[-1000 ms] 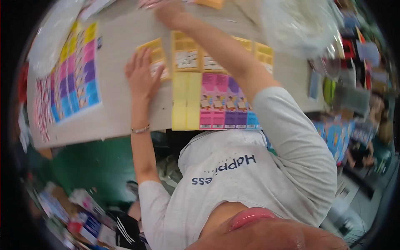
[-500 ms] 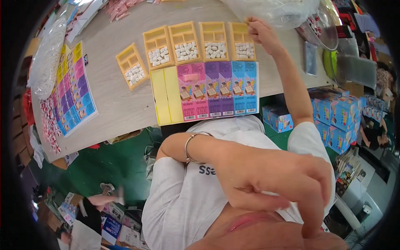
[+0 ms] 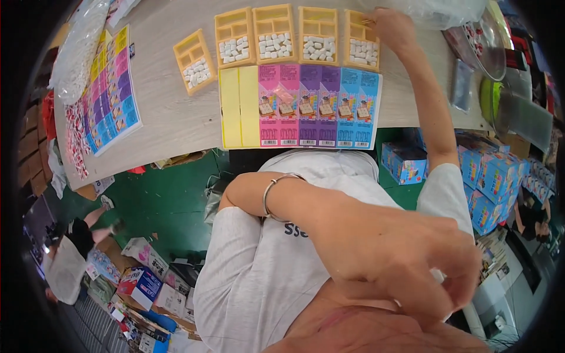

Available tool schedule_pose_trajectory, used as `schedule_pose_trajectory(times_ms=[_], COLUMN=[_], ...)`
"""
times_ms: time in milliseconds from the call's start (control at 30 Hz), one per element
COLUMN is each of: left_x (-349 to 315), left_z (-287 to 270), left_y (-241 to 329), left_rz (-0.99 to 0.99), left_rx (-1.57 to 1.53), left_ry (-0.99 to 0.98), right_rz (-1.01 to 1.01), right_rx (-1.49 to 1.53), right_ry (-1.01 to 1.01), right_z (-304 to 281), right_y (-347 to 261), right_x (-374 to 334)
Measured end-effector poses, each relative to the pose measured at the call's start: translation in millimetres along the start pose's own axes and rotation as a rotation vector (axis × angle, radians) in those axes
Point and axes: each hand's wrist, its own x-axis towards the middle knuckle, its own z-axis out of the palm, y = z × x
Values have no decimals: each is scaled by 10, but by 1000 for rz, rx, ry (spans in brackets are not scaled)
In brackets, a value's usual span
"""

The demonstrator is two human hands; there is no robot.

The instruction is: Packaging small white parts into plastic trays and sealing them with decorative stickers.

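Note:
My right hand reaches to the top right of the table. Its fingers pinch together over the upper compartments of the rightmost yellow tray; whatever is at the fingertips is too small to make out. My left hand, with a bracelet on its wrist, is raised close to my face. Its fingers are curled and their tips hidden. Several more compartment trays stand in a row, one set slanted at the left. Small white pillow-shaped pieces fill each tray's near compartment.
Below the trays lies a colourful printed card sheet with a pink packet on it. More sheets, a clear bag and small red-white packets are at left. A clear tub stands right; boxes are stacked beyond the table.
The view has tilted, so the table sits higher. My right hand stays at the rightmost tray; my left stays near my face. The pink packet looks turned. A person at lower left has moved.

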Motion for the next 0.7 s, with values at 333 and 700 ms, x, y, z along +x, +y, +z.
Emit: schedule_pose_trajectory(times_ms=[333,700], left_x=[-1461,-1782], left_z=[-1508,-1593], left_y=[624,492], left_rz=[-724,-771], left_rx=[2012,1995], left_ry=[47,246], right_rz=[-23,-121], right_rx=[-31,307], right_ry=[-161,115], right_z=[-115,-100], right_y=[-7,194], right_x=[103,-142])
